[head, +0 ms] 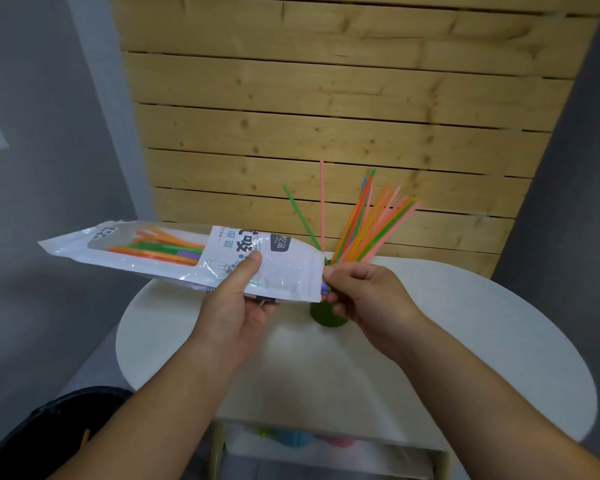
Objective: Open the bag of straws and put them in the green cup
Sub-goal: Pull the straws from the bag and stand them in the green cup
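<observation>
Straws (167,249) are what I am after, the ones left in the bag (194,258), which I hold level above the white surface (465,341) with its open mouth turned toward the green cup (328,315). My left hand (236,306) is clamped round the bag's middle, thumb pressed on the printed front and the other fingers hidden beneath. My right hand (364,292) is at the mouth, its fingers (333,271) pinched on a few coloured tips poking out there.

I judge these straws very light and thin, stiff enough to slide out lengthwise but easy to kink if squeezed hard or bent sideways. Smooth plastic will slip, so the sensible hold is a firm pinch on a small bundle right at the exposed ends, drawn straight along the bag's length. The bag itself is soft, crinkly film (it will buckle if I loosen my grip), so holding it mid-length keeps it steady.

Through the clear window the remaining ones show orange, green and purple, lying together toward the closed end. A fan of orange, pink, green and blue straws in the cup (371,230) already stands splayed outward, just behind my right hand, against the wooden slat wall (326,98).
</observation>
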The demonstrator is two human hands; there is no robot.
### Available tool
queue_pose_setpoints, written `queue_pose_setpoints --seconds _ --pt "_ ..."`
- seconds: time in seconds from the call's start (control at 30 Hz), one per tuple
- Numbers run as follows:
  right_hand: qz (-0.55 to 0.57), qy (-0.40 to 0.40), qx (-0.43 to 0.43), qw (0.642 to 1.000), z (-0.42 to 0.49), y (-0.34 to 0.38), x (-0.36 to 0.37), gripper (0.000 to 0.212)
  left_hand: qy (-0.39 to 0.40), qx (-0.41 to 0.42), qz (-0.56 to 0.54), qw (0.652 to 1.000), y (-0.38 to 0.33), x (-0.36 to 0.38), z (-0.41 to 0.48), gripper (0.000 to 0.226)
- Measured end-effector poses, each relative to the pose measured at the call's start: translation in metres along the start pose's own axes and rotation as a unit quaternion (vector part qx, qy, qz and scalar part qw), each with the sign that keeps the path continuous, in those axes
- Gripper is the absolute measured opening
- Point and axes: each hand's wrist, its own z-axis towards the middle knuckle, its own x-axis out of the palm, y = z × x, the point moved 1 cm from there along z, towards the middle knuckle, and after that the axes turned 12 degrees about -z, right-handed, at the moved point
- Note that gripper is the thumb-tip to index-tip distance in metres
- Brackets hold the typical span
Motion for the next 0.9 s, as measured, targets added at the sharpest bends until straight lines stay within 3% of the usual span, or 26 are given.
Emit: queue_pose_setpoints --seconds 0.23,0.4,0.57,0.63,0.77,0.9 --pt "-0.009 -0.066 -0.030 0.997 0.002 0.005 -0.014 0.010 -0.035 -0.001 -0.023 0.999 -0.003 -0.002 0.001 0.031" --pt "-0.002 -0.074 -0.049 0.996 0.003 0.008 -0.021 0.006 -0.058 -0.004 -0.038 0.998 -0.003 -0.001 0.000 0.025" --pt "0.061 -0.062 -0.017 0.996 0.006 0.005 -0.028 0.006 -0.074 -0.006 -0.048 0.996 -0.005 0.000 -0.001 0.022" --pt "0.058 -0.043 -0.009 0.997 0.005 0.003 -0.027 0.016 -0.081 -0.007 -0.052 0.995 -0.005 0.000 -0.001 0.019" --pt "0.081 0.022 -0.012 0.996 0.001 -0.001 -0.009 0.062 -0.077 -0.013 -0.051 0.996 -0.003 0.001 -0.002 0.017" --pt "0.161 0.028 -0.028 0.986 -0.002 -0.005 0.012 0.048 -0.069 -0.019 -0.046 0.996 0.001 0.001 -0.002 0.018"
